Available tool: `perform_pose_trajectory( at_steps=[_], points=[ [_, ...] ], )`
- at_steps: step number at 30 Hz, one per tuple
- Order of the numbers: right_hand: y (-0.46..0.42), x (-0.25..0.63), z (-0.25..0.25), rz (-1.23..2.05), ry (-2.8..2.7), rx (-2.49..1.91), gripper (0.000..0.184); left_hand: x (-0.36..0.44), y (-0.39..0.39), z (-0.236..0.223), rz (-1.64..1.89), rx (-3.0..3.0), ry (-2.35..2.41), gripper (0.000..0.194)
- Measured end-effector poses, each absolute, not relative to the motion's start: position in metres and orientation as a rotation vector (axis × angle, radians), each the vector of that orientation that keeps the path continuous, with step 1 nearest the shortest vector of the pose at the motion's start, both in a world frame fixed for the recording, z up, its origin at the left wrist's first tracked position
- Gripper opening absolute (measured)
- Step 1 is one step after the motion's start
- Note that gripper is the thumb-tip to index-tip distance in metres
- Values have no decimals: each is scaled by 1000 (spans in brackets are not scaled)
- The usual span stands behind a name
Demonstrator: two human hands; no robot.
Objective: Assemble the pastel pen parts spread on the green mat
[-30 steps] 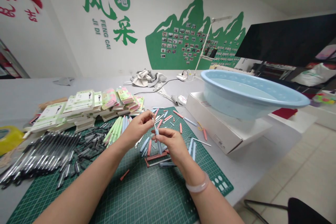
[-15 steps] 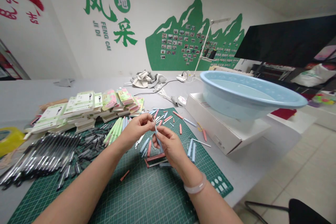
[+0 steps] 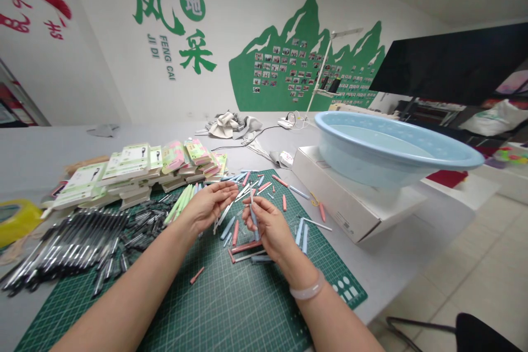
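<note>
Fingers (image 3: 225, 190) loosely extended on my left hand (image 3: 210, 204), pinching on my right hand (image 3: 270, 225), I see the green mat (image 3: 223, 308) at six o'clock, blue basin (image 3: 363, 168) at two, and the pinched blue pen (image 3: 254, 221) at my left hand's three.

Soft, even light leaves only faint shadows, while wide-angle distortion stretches the blue basin (image 3: 363, 164) toward the right.

A narrow gap is lying between the left hand (image 3: 214, 203) and right hand (image 3: 268, 225); nearer, the green cutting mat (image 3: 243, 308) is offering room between the forearms. Pen barrels (image 3: 235, 232) are cluttering its middle, black pens (image 3: 78, 245) are obstructing the left, and a white cardboard box (image 3: 330, 192) under a blue basin (image 3: 363, 160) is blocking the right
</note>
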State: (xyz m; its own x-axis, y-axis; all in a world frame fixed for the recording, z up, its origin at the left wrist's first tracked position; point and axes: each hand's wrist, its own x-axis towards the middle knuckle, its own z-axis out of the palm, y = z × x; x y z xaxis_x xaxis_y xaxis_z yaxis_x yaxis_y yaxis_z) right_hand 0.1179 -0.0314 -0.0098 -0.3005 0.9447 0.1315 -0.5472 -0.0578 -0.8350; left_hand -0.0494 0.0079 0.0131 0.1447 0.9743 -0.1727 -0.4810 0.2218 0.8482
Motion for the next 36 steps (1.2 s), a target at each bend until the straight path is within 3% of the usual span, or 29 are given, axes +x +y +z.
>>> perform_pose_trajectory(
  at_steps=[16, 36],
  points=[
    [-35, 114, -12, 1545, -1221, -697, 18, -31, -6, 42, 1376, 948, 615, 22],
    [-33, 115, -14, 1562, -1199, -656, 21, -24, -19, 51, 1333, 1378, 753, 26]
  ],
)
